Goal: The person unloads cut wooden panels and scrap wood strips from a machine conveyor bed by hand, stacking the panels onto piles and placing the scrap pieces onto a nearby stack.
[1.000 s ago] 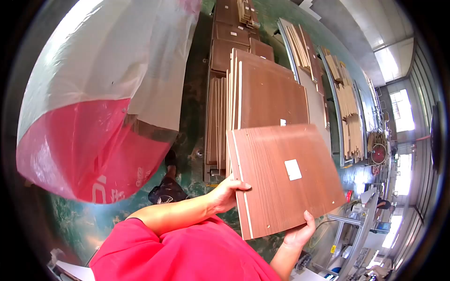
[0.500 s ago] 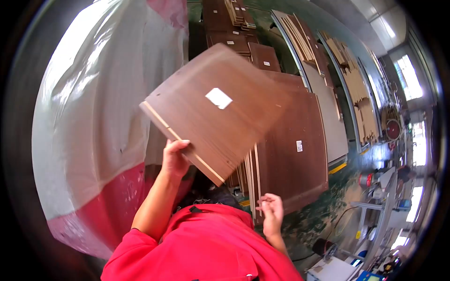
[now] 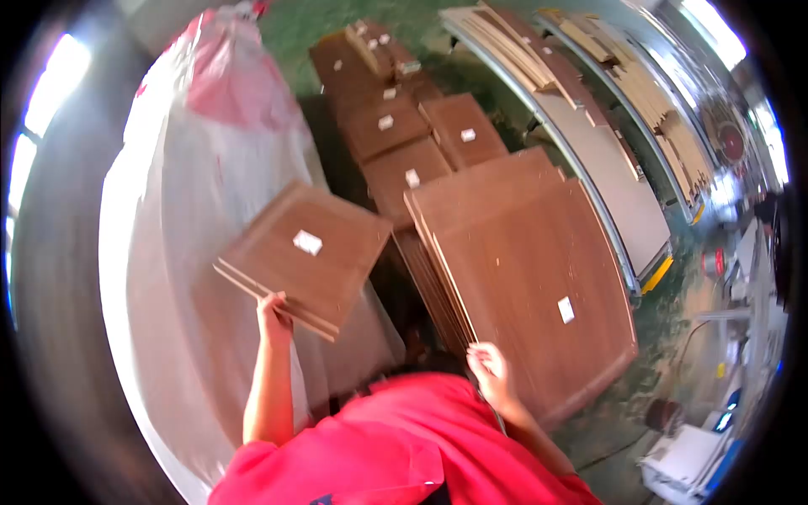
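- Brown wood-grain panel (image 3: 307, 268): held up at a slant on the person's left side, in front of the plastic-wrapped pile; whether the 2 touch cannot be told.
- White label (image 3: 308, 242): 1 piece, stuck near the middle of that panel's upper face.
- Left grip (image 3: 273, 318): clasped on the panel's near edge, thumb on top.
- Right grip (image 3: 490, 366): fingers curled at the near left edge of the panel stack; whether they pinch a board or only rest there, I cannot tell.
- Panel stack (image 3: 526, 269): larger brown boards, the top 1 bearing its own white label (image 3: 566, 310) toward the right.
- Plastic-wrapped pile (image 3: 210, 219): whitish sheeting, pink toward the far end, left of the stack.
- Lower brown panels (image 3: 404, 172): beyond the stack, several labelled.
- Counter (image 3: 539, 109): metal-edged, right of the stack, bearing a large pale board (image 3: 619, 185) and narrow strips.
- Green floor (image 3: 290, 29): visible between the rows.
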A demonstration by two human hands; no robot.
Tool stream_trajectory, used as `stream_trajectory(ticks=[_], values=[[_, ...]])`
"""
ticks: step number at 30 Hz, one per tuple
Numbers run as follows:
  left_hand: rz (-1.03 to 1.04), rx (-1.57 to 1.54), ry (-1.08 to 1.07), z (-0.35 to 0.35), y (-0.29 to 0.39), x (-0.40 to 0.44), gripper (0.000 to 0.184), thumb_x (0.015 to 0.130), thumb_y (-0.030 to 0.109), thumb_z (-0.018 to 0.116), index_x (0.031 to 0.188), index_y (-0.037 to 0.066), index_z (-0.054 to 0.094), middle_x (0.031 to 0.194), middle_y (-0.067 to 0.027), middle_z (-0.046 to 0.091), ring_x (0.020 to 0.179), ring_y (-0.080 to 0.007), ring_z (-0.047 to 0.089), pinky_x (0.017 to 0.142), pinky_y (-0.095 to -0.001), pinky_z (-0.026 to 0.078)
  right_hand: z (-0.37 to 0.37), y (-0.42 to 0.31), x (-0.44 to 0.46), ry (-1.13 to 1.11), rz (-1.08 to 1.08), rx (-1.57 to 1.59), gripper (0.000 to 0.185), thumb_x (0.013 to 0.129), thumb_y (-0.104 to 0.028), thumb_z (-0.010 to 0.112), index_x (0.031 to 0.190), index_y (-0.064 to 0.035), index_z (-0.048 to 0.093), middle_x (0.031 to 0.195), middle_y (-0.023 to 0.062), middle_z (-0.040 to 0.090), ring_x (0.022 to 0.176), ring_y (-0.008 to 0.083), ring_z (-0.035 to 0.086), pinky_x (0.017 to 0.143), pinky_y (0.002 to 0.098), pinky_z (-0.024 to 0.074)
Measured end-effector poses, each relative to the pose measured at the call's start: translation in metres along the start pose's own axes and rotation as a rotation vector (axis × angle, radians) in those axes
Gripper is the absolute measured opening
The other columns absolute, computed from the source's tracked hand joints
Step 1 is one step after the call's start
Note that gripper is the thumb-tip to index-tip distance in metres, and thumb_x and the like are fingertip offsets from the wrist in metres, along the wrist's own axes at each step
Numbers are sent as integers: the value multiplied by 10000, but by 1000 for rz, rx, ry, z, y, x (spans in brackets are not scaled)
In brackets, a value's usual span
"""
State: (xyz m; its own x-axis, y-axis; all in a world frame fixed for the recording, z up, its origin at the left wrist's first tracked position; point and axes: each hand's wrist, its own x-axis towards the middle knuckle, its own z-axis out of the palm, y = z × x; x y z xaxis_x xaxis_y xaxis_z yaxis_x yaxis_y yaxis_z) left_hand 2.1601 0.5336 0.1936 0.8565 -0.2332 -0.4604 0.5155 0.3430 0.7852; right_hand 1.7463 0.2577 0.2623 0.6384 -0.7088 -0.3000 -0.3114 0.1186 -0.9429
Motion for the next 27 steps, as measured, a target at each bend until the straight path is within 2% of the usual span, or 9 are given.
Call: stream_trajectory(ticks=[1,3,4,5,6,7,13,20,27], values=[[109,-91,101,98,28,-21,365,696,-2,558,1043,104,528,817,-5,610,737,-150,604,712,-283,506,-12,2,7,114,-90,-93,243,927,-84,631,1158,-20,587,1066,65,638,922,138,612,815,277,508],[-93,70,-88,41,7,83,436,672,-7,571,1093,102,544,872,-17,620,777,-163,608,738,-297,514,-71,-34,-12,367,-9,-375,322,928,-91,628,1230,-9,552,1188,111,615,1033,183,608,839,304,501],[-88,99,-18,73,9,78,435,672,-5,575,1094,98,554,882,-15,616,784,-171,606,742,-299,514,-107,3,-25,512,-98,-229,323,935,-59,607,1241,2,524,1192,103,585,1054,173,577,907,318,484],[-57,124,40,115,17,100,435,672,-3,579,1096,95,564,892,-14,612,790,-179,603,745,-301,515,-157,41,-42,510,-89,-434,388,931,-83,604,1289,4,484,1264,162,549,1136,225,547,919,365,475],[-4,151,15,92,-9,155,430,669,-3,582,1087,95,567,901,-15,606,817,-186,599,756,-308,513,-182,38,-60,519,10,-613,361,927,-75,598,1263,3,491,1241,167,533,1110,232,542,917,381,477],[0,217,-2,57,-41,190,424,666,-4,586,1079,94,569,911,-16,601,843,-193,594,766,-315,512,-178,32,-46,563,15,-622,333,928,-57,578,1245,1,494,1234,155,517,1078,238,536,933,387,457],[-108,167,11,130,-62,212,543,725,60,548,1266,76,506,1137,-113,585,1059,-296,574,904,-456,510,-101,42,56,495,75,-812,344,954,-58,518,1285,25,478,1287,155,503,1171,284,482,1004,410,399],[-255,238,123,140,-118,271,451,722,82,560,1171,53,540,1116,-119,593,1050,-309,576,904,-469,506,-60,64,90,339,100,-880,394,948,-89,480,1310,62,457,1354,247,451,1253,393,449,1071,479,339],[-344,146,76,163,-207,311,411,676,99,567,1085,60,549,1091,-117,577,1055,-322,547,933,-504,480,-51,97,87,330,90,-1086,446,968,-157,434,1345,80,406,1433,269,338,1323,406,353,1121,518,246]])
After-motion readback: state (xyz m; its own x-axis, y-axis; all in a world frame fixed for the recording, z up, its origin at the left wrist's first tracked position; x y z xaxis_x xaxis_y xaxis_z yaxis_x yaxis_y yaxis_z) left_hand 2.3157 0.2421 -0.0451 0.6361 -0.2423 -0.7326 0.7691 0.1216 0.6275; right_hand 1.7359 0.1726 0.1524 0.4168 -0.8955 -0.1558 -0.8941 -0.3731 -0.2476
